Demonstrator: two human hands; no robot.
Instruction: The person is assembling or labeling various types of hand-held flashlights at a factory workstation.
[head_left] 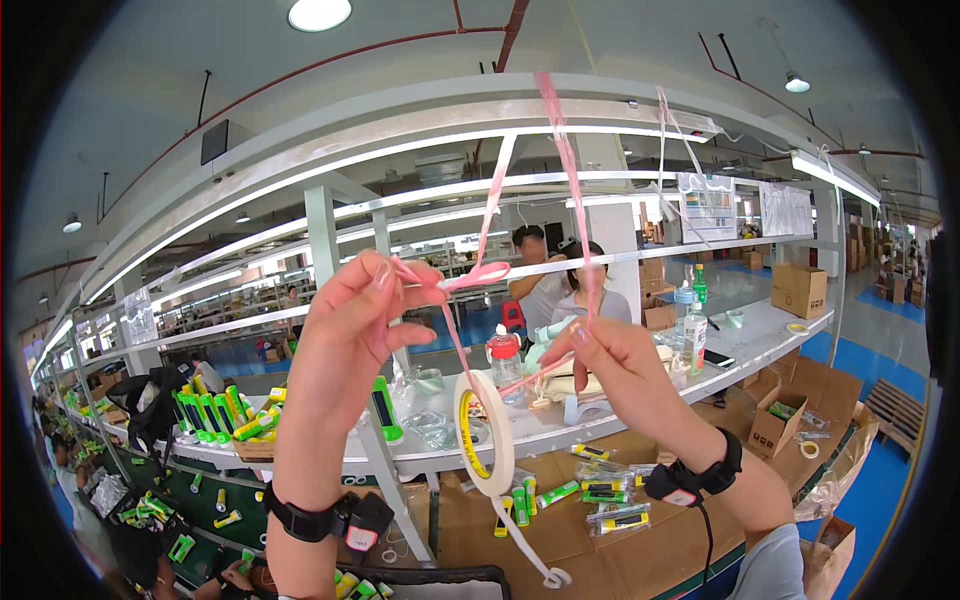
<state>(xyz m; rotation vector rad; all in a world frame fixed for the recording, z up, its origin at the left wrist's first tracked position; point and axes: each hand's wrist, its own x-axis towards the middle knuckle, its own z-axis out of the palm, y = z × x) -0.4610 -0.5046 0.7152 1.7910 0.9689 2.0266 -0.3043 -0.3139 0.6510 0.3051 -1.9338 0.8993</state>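
A pink plastic string (566, 165) hangs from the overhead rail in two strands. My left hand (355, 330) pinches a looped, knotted part of it between thumb and fingertips. To the right, my right hand (628, 370) pinches the other strand between thumb and finger. Between and below my hands, a roll of masking tape (503, 440) hangs in the string, tilted with its yellow-lined core showing. From the roll, a loose tape end (535, 555) dangles with a curl at its tip. Both wrists wear black straps with small devices on them.
Behind my hands runs a long bench (410, 460) with a red-capped bottle (504, 347), a phone (717, 359) and a carton (798, 290). Green-and-yellow packs (210, 412) stand at left; more lie on cardboard (600, 560) below. Two people are across the bench.
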